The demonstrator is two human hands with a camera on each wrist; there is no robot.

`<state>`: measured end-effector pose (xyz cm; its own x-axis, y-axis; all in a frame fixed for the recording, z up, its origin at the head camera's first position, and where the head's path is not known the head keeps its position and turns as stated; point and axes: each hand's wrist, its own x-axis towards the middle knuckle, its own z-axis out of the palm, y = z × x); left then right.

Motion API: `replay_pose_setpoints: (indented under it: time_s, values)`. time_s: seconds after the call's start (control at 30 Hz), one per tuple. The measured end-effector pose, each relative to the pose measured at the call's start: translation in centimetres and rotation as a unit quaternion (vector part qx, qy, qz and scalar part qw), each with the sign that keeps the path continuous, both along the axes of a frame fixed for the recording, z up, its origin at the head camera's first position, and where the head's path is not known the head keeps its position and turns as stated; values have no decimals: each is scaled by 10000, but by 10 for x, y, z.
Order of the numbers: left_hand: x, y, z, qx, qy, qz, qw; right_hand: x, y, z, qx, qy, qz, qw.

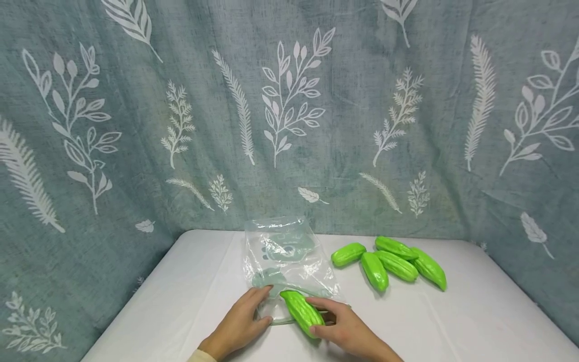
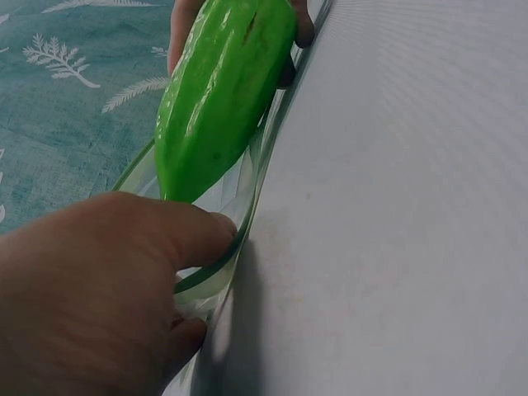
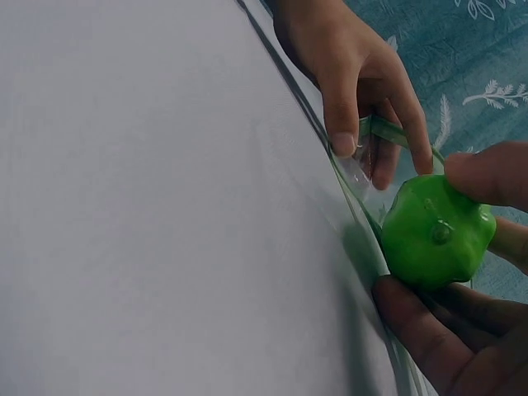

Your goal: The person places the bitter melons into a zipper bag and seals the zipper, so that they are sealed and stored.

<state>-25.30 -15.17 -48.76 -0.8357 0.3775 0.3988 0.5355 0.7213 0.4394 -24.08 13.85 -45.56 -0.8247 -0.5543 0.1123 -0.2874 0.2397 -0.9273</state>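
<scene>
A clear plastic bag [image 1: 289,271] with a green print lies on the white table, its mouth toward the person. The left hand [image 1: 244,319] holds the left side of the bag's mouth; in the left wrist view, its thumb [image 2: 206,235] is on the green-edged rim. A bright green ridged vegetable [image 1: 304,314] is gripped by the right hand [image 1: 346,327], its pointed end at the bag's opening. The right wrist view shows the vegetable's blunt end [image 3: 441,233] between thumb and fingers, and the left hand [image 3: 355,66] beyond it at the rim.
Several more green vegetables [image 1: 374,271] lie in a group at the back right of the white table [image 1: 181,281]. A blue-green curtain [image 1: 334,125] with white leaf patterns hangs behind the table and along both sides.
</scene>
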Motion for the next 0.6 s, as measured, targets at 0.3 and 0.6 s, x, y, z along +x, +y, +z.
replay_pose_setpoints:
  time_s: [0.3, 0.6]
  values:
    - [1, 1, 0, -32, 114, -43, 9999, 3, -8, 1, 59, 79, -118, 9999]
    - [2, 1, 1, -11, -16, 3, 10000, 3, -11, -2, 225, 254, -293, 9990]
